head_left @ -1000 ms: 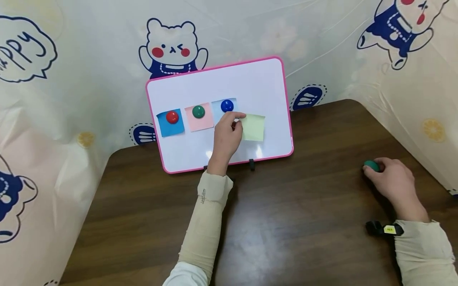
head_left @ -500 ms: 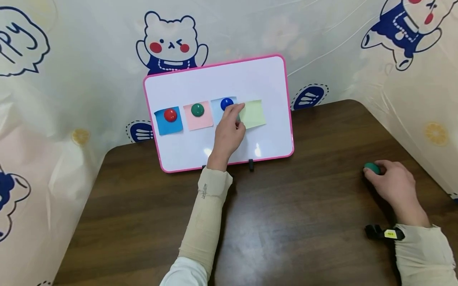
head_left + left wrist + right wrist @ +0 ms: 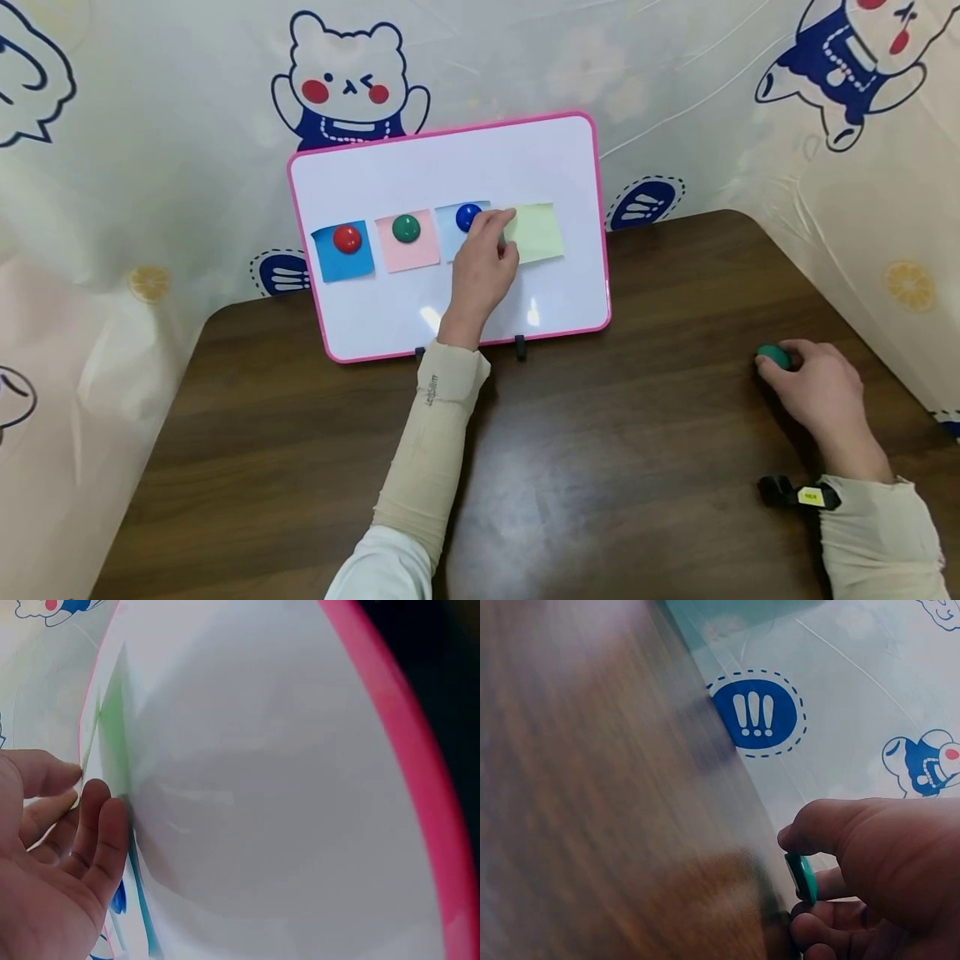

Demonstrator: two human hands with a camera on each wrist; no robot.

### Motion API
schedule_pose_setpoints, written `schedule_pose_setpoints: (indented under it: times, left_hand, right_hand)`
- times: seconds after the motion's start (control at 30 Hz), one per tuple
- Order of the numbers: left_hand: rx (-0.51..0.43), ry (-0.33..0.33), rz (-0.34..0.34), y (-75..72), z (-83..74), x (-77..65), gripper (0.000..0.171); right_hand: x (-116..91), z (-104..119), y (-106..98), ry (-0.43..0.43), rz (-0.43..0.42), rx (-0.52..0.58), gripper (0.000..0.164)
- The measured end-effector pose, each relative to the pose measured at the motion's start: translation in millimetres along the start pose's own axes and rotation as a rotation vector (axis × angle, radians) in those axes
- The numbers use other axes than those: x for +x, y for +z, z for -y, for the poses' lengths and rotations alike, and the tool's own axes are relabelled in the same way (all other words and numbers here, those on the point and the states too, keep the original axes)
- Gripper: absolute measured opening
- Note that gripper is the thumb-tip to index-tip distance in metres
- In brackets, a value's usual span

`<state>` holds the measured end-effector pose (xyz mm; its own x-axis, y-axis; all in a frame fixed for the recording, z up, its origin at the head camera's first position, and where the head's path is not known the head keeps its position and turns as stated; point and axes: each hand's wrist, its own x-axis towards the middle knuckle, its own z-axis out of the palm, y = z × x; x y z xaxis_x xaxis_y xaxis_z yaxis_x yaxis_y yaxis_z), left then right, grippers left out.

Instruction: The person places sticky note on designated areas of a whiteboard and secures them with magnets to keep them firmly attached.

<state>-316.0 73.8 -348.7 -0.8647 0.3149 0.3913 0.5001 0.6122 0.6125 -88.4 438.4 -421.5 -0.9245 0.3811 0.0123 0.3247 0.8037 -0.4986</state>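
Observation:
At the whiteboard [image 3: 450, 308], the left hand [image 3: 483, 271] pinches the left edge of a pale green sticky note [image 3: 537, 233] between thumb and finger. In the left wrist view the note [image 3: 114, 727] lies close along the board's surface. To its left is a light blue note [image 3: 448, 237] under a blue magnet [image 3: 467, 217], partly hidden by the hand. Farther left are a pink note [image 3: 412, 256] with a green magnet [image 3: 406, 228] and a blue note [image 3: 345, 265] with a red magnet [image 3: 347, 239]. Over the table's right side, the right hand [image 3: 817, 387] holds another green round magnet [image 3: 773, 357].
The pink-framed board leans back on small black feet [image 3: 521, 347] at the rear of the dark wooden table [image 3: 600, 467]. A printed curtain [image 3: 510, 58] hangs behind and at both sides. A black strap clip [image 3: 798, 494] is on the right wrist.
The left hand has raised the pale green note up the board, roughly level with the other notes, and slightly rightward. The right hand keeps its magnet in about the same place.

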Motion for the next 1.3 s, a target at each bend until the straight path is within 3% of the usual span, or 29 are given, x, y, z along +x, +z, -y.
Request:
schedule_pose_setpoints:
  times: [0.43, 0.73, 1.03, 1.3]
  left_hand:
    - [0.021, 0.012, -0.037, 3.1, -1.9, 5.2, 0.042]
    - [0.096, 0.095, -0.164, 8.2, 1.1, 2.3, 0.021]
    - [0.135, 0.124, -0.194, 11.3, 2.8, 2.5, 0.022]
    - [0.251, 0.173, -0.312, 17.1, 3.1, 3.0, 0.025]
  right_hand:
    - [-1, -1, 0, -0.002, -0.005, 0.016, 0.057]
    - [0, 2, -1, 0.0, 0.001, 0.001, 0.055]
    - [0, 2, 0, -0.001, -0.011, 0.0, 0.053]
    - [0, 2, 0, -0.001, -0.011, 0.002, 0.053]
